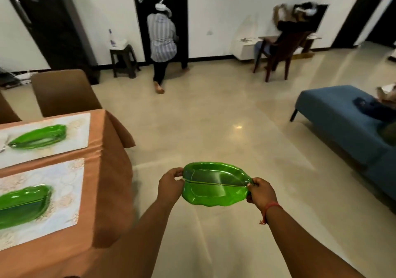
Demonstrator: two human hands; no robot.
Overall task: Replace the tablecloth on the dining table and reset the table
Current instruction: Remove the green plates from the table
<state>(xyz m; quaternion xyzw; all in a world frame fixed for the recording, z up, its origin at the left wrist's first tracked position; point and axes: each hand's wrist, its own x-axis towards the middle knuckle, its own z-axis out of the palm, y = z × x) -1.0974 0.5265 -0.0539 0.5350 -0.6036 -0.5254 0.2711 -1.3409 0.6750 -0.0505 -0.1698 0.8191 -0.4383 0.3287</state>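
Plate (216, 184) is pinched at both ends, left hand (170, 184) at nine o'clock, right hand (260, 193) at three; its long axis runs sideways, the table (102, 170) lying at nine o'clock.

A single head-worn wide-angle view looks forward and down from standing height, close over the hands (214, 189) held out above the floor (214, 117), with the tabletop's (94, 160) right edge at lower left.
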